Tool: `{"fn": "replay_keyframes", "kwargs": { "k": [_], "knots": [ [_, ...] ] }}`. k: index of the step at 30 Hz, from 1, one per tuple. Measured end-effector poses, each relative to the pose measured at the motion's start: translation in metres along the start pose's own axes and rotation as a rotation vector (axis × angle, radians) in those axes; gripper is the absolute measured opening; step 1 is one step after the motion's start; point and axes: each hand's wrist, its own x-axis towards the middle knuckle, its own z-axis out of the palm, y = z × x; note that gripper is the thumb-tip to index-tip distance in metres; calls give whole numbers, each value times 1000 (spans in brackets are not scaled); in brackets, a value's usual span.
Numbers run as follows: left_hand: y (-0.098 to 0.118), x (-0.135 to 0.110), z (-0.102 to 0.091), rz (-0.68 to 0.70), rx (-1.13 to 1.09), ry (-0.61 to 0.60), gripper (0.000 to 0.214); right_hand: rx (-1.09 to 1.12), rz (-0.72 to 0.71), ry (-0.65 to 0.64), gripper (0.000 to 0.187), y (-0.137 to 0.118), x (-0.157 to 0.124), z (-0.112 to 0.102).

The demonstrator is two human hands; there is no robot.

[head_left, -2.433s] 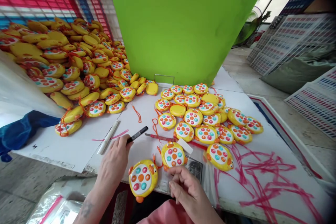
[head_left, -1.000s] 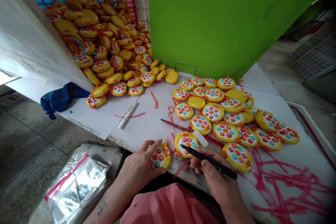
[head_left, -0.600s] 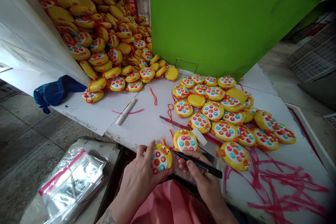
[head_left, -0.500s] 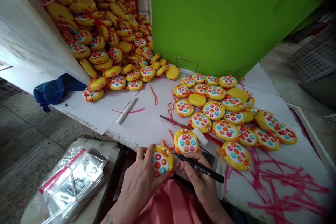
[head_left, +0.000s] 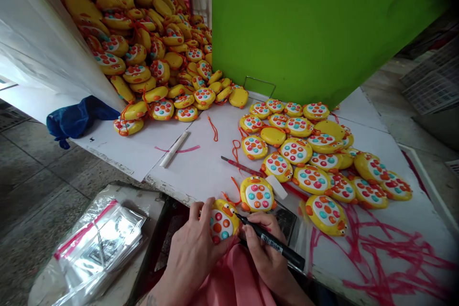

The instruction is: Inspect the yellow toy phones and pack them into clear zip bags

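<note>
My left hand [head_left: 195, 244] grips a yellow duck-shaped toy [head_left: 221, 222] with a white face and coloured buttons, tilted at the table's front edge. In my right hand [head_left: 267, 248] is a black marker pen [head_left: 278, 244], its tip at the duck toy's eye; whether it touches I cannot tell. Another duck toy [head_left: 256, 195] with an orange cord lies just beyond my hands. A white block [head_left: 277, 187], perhaps an eraser, sits beside it, and a slim red knife-like tool [head_left: 236, 164] lies behind.
Many duck toys [head_left: 158, 48] are heaped at the back left, and more [head_left: 311, 153] lie on the right. A green panel [head_left: 315, 24] stands at the back. Pink strips [head_left: 387, 253] cover the right front. Clear bags [head_left: 103, 239] lie at the lower left, a white stick [head_left: 174, 149] on the table.
The marker's tip has moved slightly left, from beside the duck toy to its eye. My left hand keeps its hold. The whole view has shifted a little.
</note>
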Motion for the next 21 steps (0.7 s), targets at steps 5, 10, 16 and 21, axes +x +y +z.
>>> {"fn": "replay_keyframes", "kwargs": {
  "k": [5, 10, 16, 21],
  "knots": [
    [0, 2, 0, 3, 12, 3, 69, -72, -67, 9, 18, -7, 6, 0],
    [-2, 0, 2, 16, 19, 25, 69, -61, -73, 3, 19, -8, 7, 1],
    [-2, -1, 1, 18, 7, 25, 69, -92, -39, -3, 17, -6, 5, 0],
    [-2, -1, 1, 16, 4, 12, 68, -105, -32, -8, 17, -6, 5, 0]
  ]
}}
